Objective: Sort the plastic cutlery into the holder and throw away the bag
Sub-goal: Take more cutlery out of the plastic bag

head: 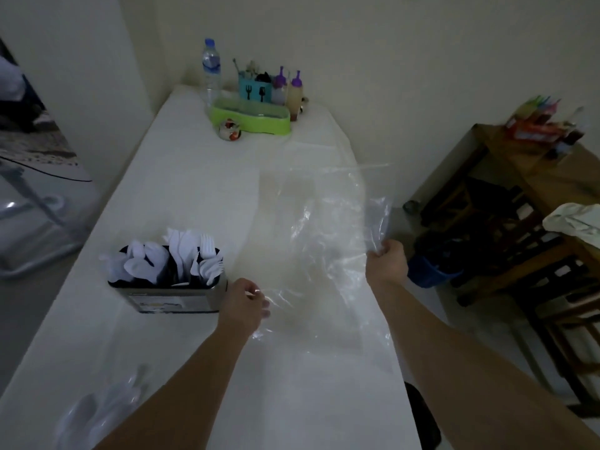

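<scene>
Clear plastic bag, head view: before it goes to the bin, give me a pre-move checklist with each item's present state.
1. Both hands hold the clear plastic bag: ok; left hand pinches its near edge, right hand grips its right edge.
2. Bag looks empty: ok, no cutlery shows through it.
3. White plastic cutlery stands in the holder: ok.
4. No cutlery left out: not ok; a blurred wrapped bundle lies at the table's near left corner.
5. Bin within reach: cannot tell; a blue bin stands on the floor to the right, partly hidden.
</scene>
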Demonstrator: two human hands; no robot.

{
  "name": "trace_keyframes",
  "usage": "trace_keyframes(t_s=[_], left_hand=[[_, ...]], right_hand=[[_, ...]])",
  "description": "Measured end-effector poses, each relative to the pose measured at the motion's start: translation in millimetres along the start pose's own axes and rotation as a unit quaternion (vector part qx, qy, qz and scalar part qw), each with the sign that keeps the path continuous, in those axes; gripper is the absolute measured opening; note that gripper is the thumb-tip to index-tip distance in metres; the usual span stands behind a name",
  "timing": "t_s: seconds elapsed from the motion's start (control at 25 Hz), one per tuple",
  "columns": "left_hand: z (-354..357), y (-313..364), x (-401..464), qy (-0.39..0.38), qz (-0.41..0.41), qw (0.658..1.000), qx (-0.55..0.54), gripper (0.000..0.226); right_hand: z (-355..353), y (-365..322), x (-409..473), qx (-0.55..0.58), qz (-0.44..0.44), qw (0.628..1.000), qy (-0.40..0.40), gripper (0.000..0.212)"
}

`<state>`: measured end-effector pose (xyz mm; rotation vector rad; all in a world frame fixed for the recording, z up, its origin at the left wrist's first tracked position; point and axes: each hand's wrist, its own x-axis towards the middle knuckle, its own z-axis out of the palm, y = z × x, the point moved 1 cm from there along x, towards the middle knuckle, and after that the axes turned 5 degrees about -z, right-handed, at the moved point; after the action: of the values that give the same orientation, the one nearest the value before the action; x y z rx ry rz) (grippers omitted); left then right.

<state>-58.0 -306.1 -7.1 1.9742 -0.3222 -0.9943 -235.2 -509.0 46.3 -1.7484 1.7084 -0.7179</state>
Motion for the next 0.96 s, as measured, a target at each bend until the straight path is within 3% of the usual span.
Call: trace_keyframes(t_s=[0.2,0.36,0.56,0.96], left_hand=[[21,-19,16,0.050,-0.065,0.996,0.031,0.025],[28,-25,10,0.083,-0.069,0.991,0.083,0.015],[19,-25,-7,0.061,-0.030,0.966,0.250,0.040],[-76,-44,-84,0.090,0.165,0.886,0.424,0.044]], right_hand=[[41,30,18,-0.181,-0.010,0.976,-0.117,0.068],[53,46,-7,-0.223,-0.068,0.950,-0.208,0.050],[58,45,-50,-0.245,-0.145,0.919,-0.274,0.048],[60,-10,-172,-0.262,-0.269,0.866,-0.330,0.058]])
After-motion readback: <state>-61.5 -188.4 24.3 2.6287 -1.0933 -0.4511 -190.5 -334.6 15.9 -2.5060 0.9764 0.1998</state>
